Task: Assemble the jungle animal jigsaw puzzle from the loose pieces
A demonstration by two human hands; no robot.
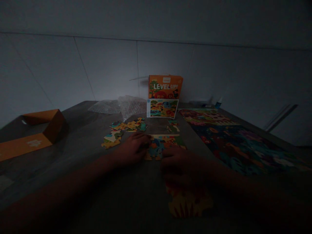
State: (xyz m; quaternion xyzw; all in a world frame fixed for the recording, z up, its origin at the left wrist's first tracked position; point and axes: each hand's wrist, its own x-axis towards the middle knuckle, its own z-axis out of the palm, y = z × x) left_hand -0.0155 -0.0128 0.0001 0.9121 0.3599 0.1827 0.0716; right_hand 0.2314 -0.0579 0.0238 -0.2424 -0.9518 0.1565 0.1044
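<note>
A partly joined jigsaw puzzle (pixel 158 146) with a blue animal on an orange ground lies on the table in front of me. My left hand (pixel 136 146) rests at its left edge, fingers bent and close together. Over its lower right part, my right hand (pixel 179 161) is curled with the fingers drawn in. Whatever either hand may hold is hidden by the fingers and the dark. Below my right hand lie joined orange and red puzzle pieces (pixel 187 203). Loose pieces (pixel 112 138) lie left of the puzzle, and several more (pixel 134 125) lie behind my left hand.
An orange puzzle box (pixel 165 86) stands at the back, a picture card (pixel 162 109) leaning on it. Clear plastic wrap (pixel 131 105) lies beside it. An open orange box part (pixel 26 143) is at the left. A large dark puzzle (pixel 234 146) spreads along the right. The light is dim.
</note>
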